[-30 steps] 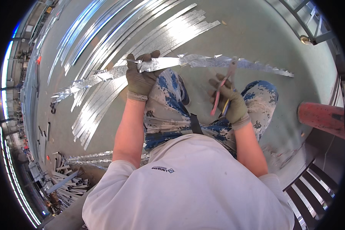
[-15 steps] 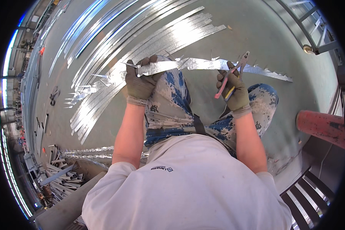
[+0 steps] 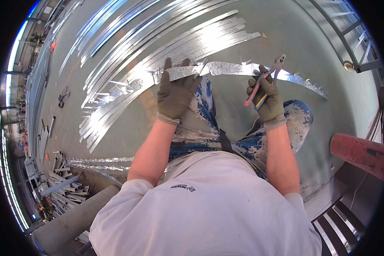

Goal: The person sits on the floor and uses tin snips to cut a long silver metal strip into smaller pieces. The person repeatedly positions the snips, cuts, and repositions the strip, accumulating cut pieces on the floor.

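The left hand [image 3: 176, 94], in a dark glove, is clamped on a long metal strip [image 3: 230, 68], thumb on one side and fingers wrapped over the top edge, holding it up across the person's knees. The strip runs from that grip out to the person's right, its far end tapering to a jagged point above the concrete floor [image 3: 320, 38]. The right hand [image 3: 266, 99], gloved too, is closed round the pink and yellow handles of a pair of snips [image 3: 265, 83], whose blades sit right at the strip's lower edge; whether they bite into it I cannot tell. Beyond the hands, toward the far side of the floor, lie many more strips [image 3: 158, 47] in rows. A red pipe [image 3: 357, 152] lies at the floor's right edge, and scrap offcuts [image 3: 64, 187] pile up at the near left.
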A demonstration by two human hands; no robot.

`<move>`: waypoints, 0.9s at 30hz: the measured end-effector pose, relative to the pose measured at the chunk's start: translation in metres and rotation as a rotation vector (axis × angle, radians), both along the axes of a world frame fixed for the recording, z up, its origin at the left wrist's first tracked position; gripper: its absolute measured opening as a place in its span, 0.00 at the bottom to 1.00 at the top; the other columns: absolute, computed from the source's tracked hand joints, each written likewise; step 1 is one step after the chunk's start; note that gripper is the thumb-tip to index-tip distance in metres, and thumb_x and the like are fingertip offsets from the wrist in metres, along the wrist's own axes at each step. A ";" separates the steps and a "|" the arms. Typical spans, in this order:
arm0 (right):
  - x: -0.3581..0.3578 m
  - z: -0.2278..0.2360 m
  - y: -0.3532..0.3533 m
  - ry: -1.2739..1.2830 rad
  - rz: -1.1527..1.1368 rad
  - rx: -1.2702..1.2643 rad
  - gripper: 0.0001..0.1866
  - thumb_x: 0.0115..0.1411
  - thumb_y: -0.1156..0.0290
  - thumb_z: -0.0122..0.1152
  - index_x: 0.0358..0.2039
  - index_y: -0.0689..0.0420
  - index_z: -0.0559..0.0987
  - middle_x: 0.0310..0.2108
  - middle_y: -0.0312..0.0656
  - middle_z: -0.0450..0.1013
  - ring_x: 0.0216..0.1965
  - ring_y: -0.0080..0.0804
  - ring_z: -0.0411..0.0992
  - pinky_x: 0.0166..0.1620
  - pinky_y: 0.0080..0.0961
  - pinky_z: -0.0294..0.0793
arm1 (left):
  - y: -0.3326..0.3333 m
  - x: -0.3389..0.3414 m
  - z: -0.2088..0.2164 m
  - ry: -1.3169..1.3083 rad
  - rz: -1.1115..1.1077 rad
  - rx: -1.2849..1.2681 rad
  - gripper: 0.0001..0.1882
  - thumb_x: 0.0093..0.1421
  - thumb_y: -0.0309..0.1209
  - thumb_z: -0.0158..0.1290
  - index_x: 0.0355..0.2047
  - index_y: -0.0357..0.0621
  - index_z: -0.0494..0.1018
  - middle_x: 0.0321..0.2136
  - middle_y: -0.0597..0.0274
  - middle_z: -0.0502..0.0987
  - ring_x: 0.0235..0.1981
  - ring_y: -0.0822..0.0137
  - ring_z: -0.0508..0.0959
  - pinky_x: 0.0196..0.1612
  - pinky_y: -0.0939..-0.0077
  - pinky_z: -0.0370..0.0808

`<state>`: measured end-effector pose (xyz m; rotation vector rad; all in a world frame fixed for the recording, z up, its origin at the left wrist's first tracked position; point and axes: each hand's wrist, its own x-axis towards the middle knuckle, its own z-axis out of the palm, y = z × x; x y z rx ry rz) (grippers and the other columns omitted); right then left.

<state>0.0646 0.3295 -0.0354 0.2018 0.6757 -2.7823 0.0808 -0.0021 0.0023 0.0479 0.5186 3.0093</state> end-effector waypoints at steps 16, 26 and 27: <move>0.003 0.011 -0.032 -0.038 0.099 0.025 0.26 0.78 0.73 0.64 0.74 0.54 0.74 0.52 0.47 0.81 0.52 0.44 0.83 0.53 0.44 0.88 | 0.020 -0.014 -0.011 -0.186 -0.111 0.200 0.31 0.74 0.63 0.58 0.63 0.55 0.84 0.72 0.42 0.77 0.78 0.37 0.68 0.83 0.24 0.53; 0.020 0.046 -0.022 -0.112 0.212 0.284 0.31 0.77 0.71 0.67 0.77 0.56 0.71 0.62 0.51 0.81 0.52 0.43 0.85 0.53 0.43 0.89 | 0.016 -0.038 -0.011 -0.225 -0.021 -0.007 0.23 0.76 0.50 0.62 0.63 0.53 0.83 0.70 0.36 0.76 0.75 0.27 0.70 0.78 0.19 0.65; 0.029 0.049 -0.022 -0.109 0.241 0.364 0.33 0.77 0.69 0.67 0.78 0.56 0.69 0.62 0.52 0.81 0.53 0.43 0.85 0.54 0.42 0.88 | 0.014 -0.040 -0.003 -0.255 -0.019 -0.001 0.23 0.79 0.45 0.57 0.68 0.51 0.79 0.71 0.38 0.75 0.75 0.27 0.70 0.78 0.19 0.65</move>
